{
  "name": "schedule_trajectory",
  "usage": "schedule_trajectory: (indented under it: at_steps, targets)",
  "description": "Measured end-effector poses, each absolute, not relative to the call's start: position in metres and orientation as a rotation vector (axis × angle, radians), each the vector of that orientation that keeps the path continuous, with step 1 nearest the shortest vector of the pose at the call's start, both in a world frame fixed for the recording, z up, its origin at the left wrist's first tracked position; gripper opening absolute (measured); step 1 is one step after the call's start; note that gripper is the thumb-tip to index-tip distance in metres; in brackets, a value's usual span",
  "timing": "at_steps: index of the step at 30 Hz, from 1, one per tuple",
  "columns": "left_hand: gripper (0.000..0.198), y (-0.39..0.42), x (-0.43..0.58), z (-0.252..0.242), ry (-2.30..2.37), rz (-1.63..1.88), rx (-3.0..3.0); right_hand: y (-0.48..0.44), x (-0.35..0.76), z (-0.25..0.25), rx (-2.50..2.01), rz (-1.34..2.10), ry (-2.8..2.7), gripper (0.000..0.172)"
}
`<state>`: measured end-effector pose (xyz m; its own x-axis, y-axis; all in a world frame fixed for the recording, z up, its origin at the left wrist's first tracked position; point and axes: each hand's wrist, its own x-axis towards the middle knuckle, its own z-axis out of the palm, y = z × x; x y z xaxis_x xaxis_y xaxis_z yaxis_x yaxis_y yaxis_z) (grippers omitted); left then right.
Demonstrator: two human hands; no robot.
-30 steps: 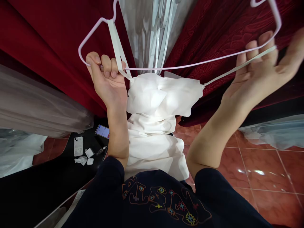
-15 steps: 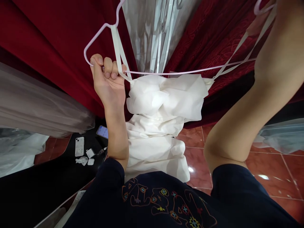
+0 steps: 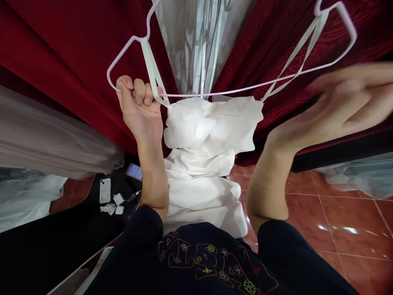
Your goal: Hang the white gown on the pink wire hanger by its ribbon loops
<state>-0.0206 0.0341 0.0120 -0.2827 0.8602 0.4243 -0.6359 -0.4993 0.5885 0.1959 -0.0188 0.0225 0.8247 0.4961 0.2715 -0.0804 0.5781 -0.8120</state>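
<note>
My left hand (image 3: 139,96) is closed round the lower bar at the left end of a pale pink hanger (image 3: 215,94). A white dress (image 3: 208,127) with ruffled layers hangs from the hanger. Its left strap (image 3: 149,61) loops over the hanger's left shoulder, beside my fingers. The right strap (image 3: 307,45) is looped near the neck on the other side. My right hand (image 3: 353,96) is off the hanger, below its right end, blurred by motion. Its fingers look stretched out toward the right edge, with nothing seen in them.
Dark red curtains (image 3: 61,53) hang ahead, with silvery fabric (image 3: 181,45) between them. On a black surface (image 3: 82,229) at left lie a white phone (image 3: 105,190), a lit phone (image 3: 134,171) and a charger (image 3: 118,199). Sheer fabric (image 3: 365,176) hangs at right above red floor tiles (image 3: 307,205).
My right hand has come down from the hanger's upper right, uncovering the right strap and hanger end. That end has shifted slightly left. My left hand keeps its grip.
</note>
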Motion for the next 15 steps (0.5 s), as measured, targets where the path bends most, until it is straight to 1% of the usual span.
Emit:
schedule_trajectory:
  at_steps: [1,3,5,6,8,12,15]
  targets:
    - [0.027,0.034,-0.02,0.011,0.348,1.919,0.882,-0.022,0.192,0.01,-0.837,0.245,-0.712,0.043]
    - [0.026,0.034,-0.018,0.009,0.317,1.916,0.871,-0.022,0.187,-0.011,-0.891,0.59,-0.978,0.035]
    - [0.026,0.034,-0.017,0.007,0.297,1.913,0.857,-0.015,0.183,-0.023,-0.881,0.949,-1.001,0.026]
    - [0.026,0.034,-0.017,0.007,0.287,1.91,0.846,-0.01,0.182,-0.025,-0.825,1.039,-0.956,0.03]
    - [0.027,0.035,-0.017,0.007,0.263,1.893,0.829,-0.002,0.18,-0.021,-0.647,1.056,-0.843,0.037]
    - [0.027,0.035,-0.017,0.005,0.304,1.836,0.786,0.003,0.18,-0.009,-0.452,1.038,-0.674,0.025]
    - [0.027,0.032,-0.015,-0.003,0.449,1.793,0.775,0.0,0.184,-0.01,-0.492,1.047,-0.683,0.027]
